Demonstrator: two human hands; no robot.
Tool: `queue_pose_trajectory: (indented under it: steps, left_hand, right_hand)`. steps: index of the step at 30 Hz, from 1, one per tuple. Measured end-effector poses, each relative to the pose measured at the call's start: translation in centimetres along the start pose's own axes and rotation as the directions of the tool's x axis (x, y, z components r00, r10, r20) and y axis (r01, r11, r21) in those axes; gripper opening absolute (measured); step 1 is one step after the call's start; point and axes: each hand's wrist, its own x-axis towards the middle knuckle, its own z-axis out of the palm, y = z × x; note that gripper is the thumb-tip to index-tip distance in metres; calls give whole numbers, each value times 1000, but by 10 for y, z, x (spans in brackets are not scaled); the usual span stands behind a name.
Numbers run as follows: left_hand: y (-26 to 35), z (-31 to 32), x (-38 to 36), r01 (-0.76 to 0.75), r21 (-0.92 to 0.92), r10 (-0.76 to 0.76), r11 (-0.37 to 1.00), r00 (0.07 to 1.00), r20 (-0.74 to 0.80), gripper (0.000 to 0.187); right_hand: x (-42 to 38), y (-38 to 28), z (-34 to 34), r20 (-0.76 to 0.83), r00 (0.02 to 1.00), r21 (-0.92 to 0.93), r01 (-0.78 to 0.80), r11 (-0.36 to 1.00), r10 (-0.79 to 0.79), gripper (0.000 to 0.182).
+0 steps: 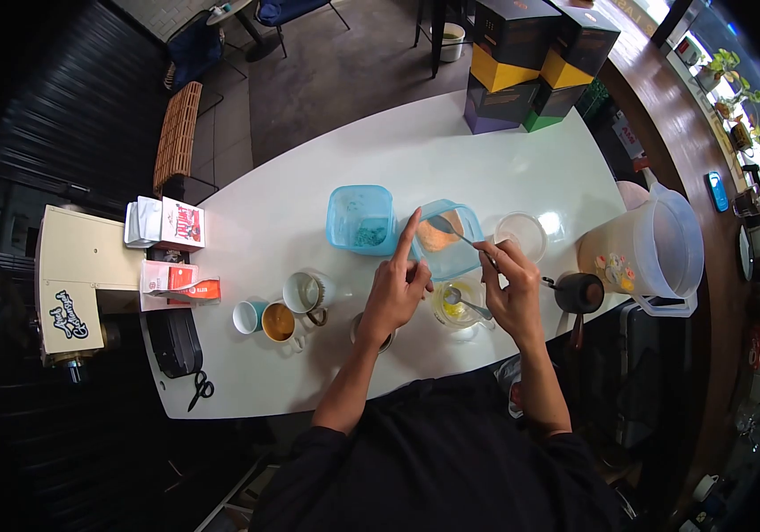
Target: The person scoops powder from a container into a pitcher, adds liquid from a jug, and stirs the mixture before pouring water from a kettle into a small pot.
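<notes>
My right hand [515, 288] is closed on the handle of a metal spoon [462, 238]. The spoon's head rests at an orange, crumbly-looking mass [438, 230] inside a pale blue see-through container [464, 264]. By that container's left wall is my left hand [399, 288], index finger stretched forward and thumb apart. A second blue tub [337, 222] stands just left, with bluish contents at its bottom. Below the hands, a clear bowl [445, 316] holds something yellow and another spoon [469, 302]. A cup [384, 342] is partly hidden behind my left wrist.
Several mugs, including an orange-lined one [281, 323], stand left of my hands. Scissors [202, 390] lie at the front left corner. A large plastic pitcher [668, 253] and a dark long-handled pot [579, 293] are at right. Stacked boxes [504, 97] fill the far right corner.
</notes>
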Motion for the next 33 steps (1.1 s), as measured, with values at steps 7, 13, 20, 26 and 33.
queue_pose_trajectory:
  steps: [7,13,20,26,33]
  left_hand:
    - [1,1,1,-16,51,16,999,1000,3,70]
    - [-6,1,0,-56,20,56,998,998,0,71]
    - [-10,4,0,-76,52,77,996,997,-2,70]
    - [-12,4,1,-84,47,84,995,996,-13,70]
    - [-14,3,3,-104,22,104,994,994,-26,73]
  right_hand:
    - [-1,6,4,-9,999,-26,43,999,-43,21]
    - [-6,11,11,-14,1000,-49,-2,999,1,19]
    - [-9,21,16,-34,994,20,-107,994,108,15]
    - [-9,12,16,-53,971,189,-218,958,231,14]
    - [-14,19,14,-70,968,244,-217,945,240,15]
